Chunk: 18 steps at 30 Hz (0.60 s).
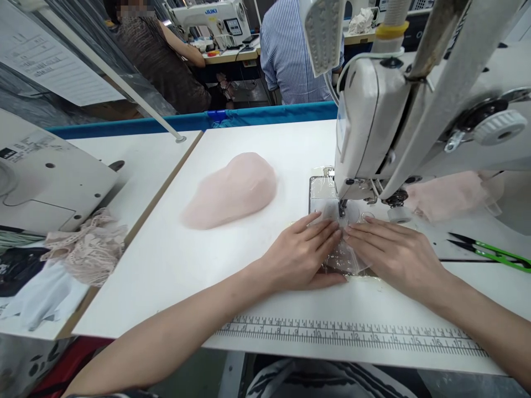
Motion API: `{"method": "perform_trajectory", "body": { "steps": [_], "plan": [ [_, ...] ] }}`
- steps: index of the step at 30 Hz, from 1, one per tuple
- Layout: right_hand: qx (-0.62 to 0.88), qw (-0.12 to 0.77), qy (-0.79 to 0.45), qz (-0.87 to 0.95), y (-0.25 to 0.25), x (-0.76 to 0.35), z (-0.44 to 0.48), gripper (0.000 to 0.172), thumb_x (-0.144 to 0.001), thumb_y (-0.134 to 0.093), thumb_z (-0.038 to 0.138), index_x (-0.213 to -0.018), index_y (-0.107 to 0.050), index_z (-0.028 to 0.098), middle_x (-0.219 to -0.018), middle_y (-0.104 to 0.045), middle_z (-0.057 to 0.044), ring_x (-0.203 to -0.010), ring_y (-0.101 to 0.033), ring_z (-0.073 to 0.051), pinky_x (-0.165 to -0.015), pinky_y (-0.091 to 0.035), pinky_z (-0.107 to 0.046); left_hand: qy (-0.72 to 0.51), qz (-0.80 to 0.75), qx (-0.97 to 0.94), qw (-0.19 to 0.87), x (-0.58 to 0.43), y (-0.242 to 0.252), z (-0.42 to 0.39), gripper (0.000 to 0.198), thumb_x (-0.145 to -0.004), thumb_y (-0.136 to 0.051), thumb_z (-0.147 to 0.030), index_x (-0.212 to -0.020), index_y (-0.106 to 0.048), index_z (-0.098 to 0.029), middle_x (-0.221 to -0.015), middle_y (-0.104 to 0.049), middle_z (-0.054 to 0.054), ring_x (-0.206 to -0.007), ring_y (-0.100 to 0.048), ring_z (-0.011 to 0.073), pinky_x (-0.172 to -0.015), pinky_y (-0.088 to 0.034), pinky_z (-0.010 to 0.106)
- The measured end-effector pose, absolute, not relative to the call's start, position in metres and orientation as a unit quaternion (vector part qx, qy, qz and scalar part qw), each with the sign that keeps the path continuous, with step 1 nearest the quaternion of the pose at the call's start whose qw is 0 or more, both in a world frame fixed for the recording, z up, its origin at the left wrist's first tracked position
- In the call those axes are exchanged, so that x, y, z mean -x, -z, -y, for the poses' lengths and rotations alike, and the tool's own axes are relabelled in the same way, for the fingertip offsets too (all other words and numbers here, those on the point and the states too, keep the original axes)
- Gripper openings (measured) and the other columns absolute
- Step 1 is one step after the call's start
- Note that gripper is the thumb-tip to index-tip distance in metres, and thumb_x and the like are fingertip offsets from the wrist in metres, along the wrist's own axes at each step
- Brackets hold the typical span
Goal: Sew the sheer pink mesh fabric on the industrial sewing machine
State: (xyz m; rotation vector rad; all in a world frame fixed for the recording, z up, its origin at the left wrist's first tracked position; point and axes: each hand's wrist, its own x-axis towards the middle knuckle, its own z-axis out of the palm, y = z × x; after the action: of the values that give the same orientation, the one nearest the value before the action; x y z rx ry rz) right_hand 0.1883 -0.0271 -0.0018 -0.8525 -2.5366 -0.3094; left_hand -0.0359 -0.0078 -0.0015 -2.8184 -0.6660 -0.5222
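Sheer, almost see-through fabric lies at the presser foot of a white sewing machine. My left hand rests on it just left of the foot, fingers stretched out and the thumb apart. On the right side of the foot, my right hand lies flat on the same fabric with its fingers extended. Both sets of fingertips are close to the needle area and partly cover the cloth. A pale pink sheer fabric piece lies flat on the table, left of my hands.
Green thread snips lie at the right. More pink fabric sits behind the machine head. A printed ruler runs along the front edge. At left are another machine and bundled cords. Two people sit beyond the blue-edged table.
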Motion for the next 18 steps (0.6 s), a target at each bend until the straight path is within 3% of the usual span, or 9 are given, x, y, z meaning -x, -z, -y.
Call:
{"method": "perform_trajectory", "body": {
  "steps": [10,14,18],
  "plan": [
    [0.309,0.199,0.140,0.919,0.0044,-0.1893,0.0262,0.028,-0.085,-0.052,0.001,-0.108,-0.066,0.009,-0.112,-0.065,-0.011,-0.103,-0.062,-0.022,-0.094,-0.052,-0.039,0.183,0.248,0.945,0.106,0.0343,0.0040,0.0002,0.060,-0.092,-0.043,-0.057,-0.116,-0.060,-0.005,-0.119,-0.061,0.014,-0.116,-0.056,0.0233,-0.111,-0.035,0.043],
    [0.304,0.201,0.151,0.919,0.0028,-0.1881,0.0287,0.027,-0.084,-0.053,0.000,-0.106,-0.067,0.008,-0.110,-0.066,-0.012,-0.101,-0.064,-0.022,-0.093,-0.053,-0.039,0.194,0.222,0.947,0.126,0.0349,0.0018,0.0041,0.038,-0.096,-0.046,-0.039,-0.115,-0.061,-0.009,-0.117,-0.063,0.008,-0.114,-0.057,0.0191,-0.110,-0.037,0.039],
    [0.301,0.205,0.153,0.919,0.0023,-0.1865,0.0295,0.027,-0.085,-0.052,-0.001,-0.106,-0.066,0.007,-0.110,-0.066,-0.012,-0.100,-0.064,-0.023,-0.093,-0.053,-0.039,0.193,0.222,0.947,0.132,0.0356,0.0014,0.0066,0.031,-0.097,-0.046,-0.030,-0.114,-0.061,-0.009,-0.114,-0.065,0.007,-0.111,-0.059,0.0181,-0.108,-0.040,0.038]
  ]
}}
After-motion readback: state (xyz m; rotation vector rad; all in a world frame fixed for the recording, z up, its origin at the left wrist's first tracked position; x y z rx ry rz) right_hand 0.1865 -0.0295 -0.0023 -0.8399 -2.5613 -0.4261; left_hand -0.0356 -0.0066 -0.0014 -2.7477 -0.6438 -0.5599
